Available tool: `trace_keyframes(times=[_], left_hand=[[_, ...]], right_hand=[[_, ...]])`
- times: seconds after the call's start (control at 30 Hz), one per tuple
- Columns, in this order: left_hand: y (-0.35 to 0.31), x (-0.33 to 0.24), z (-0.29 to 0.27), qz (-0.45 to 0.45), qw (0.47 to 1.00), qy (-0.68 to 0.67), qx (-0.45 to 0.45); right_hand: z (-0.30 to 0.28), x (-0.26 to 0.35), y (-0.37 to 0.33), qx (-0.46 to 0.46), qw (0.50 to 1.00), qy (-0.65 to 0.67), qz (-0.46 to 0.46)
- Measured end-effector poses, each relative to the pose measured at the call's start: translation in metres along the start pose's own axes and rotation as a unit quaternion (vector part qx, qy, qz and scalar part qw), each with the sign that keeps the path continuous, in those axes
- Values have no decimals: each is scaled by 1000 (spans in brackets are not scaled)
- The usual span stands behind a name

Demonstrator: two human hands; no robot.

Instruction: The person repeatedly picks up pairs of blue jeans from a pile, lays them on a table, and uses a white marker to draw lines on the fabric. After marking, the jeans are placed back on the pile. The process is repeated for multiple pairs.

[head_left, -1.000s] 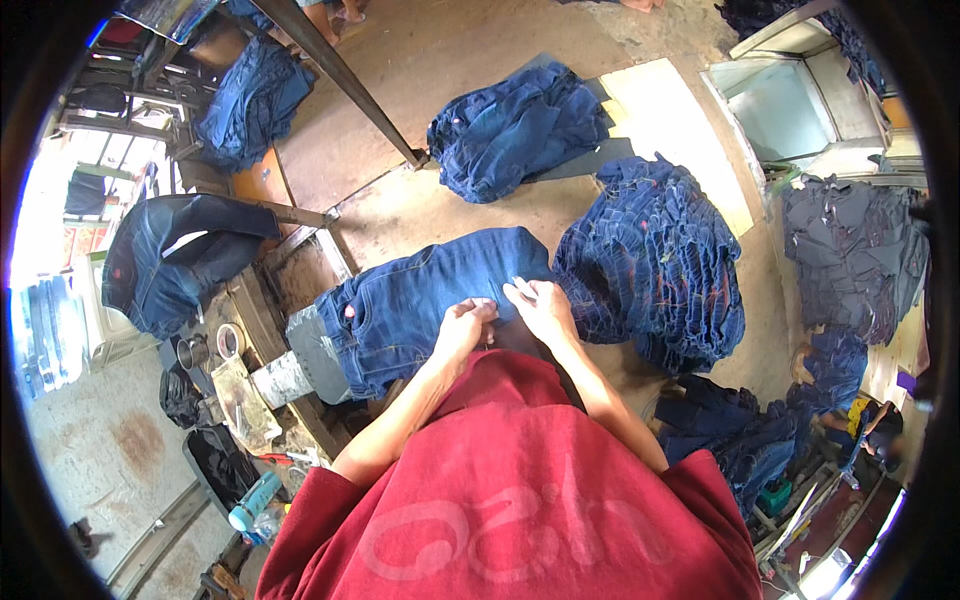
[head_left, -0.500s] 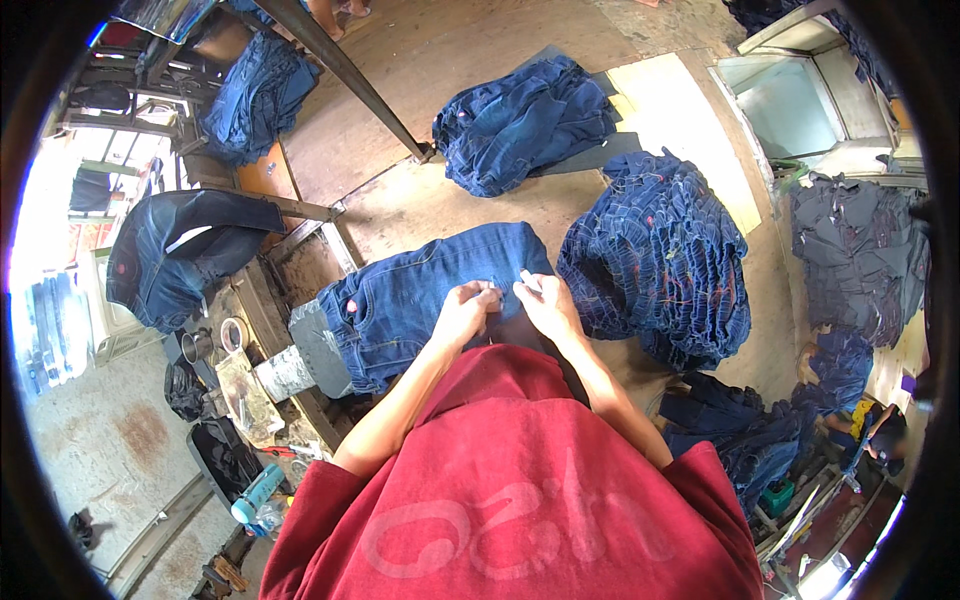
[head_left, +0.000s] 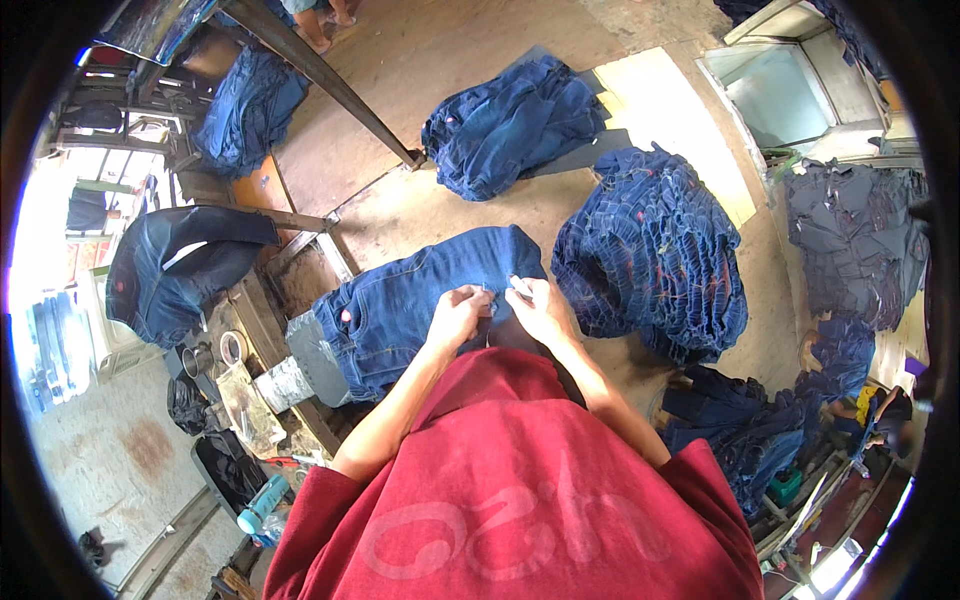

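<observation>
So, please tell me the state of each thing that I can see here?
left hand: closed, pinching the jeans
right hand: closed on a small white object, touching the jeans
jeans: laid flat on the bench
denim stack: piled high
floor pile: heaped loosely

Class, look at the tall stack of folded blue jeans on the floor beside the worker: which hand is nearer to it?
The right hand. It rests on the jeans being worked on, just beside the tall stack. The left hand lies farther from it, beyond the right hand.
</observation>
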State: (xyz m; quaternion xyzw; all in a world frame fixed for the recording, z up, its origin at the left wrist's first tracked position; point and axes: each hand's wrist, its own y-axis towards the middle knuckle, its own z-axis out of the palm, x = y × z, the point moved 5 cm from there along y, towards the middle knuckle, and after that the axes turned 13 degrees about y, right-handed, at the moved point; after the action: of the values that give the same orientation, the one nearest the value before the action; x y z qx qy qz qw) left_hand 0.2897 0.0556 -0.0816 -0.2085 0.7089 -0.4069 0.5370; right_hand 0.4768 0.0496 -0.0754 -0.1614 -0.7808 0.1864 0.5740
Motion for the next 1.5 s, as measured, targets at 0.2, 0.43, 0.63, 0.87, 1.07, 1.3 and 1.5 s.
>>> trace_keyframes(times=[0.2,0.43,0.63,0.87,1.07,1.3,1.5], left_hand=[[1,17,-3,-24,999,-21,-16],[1,-6,2,27,998,55,-22],[-7,3,1,-7,999,-38,5],[-9,2,-14,65,987,2,148],[-19,2,-14,44,983,-63,167],[-12,14,-10,24,986,-85,144],[-63,16,-100,231,898,201,-316]], right_hand=[[-1,-2,-1,16,1000,-10,-7],[6,-10,0,-10,998,28,-46],[-3,5,-5,3,1000,-6,-22],[-22,45,-21,-19,993,-74,-93],[-19,71,-10,12,950,-278,-142],[-24,68,-1,-10,942,-300,-150],[-71,64,-1,-71,974,-189,-101]])
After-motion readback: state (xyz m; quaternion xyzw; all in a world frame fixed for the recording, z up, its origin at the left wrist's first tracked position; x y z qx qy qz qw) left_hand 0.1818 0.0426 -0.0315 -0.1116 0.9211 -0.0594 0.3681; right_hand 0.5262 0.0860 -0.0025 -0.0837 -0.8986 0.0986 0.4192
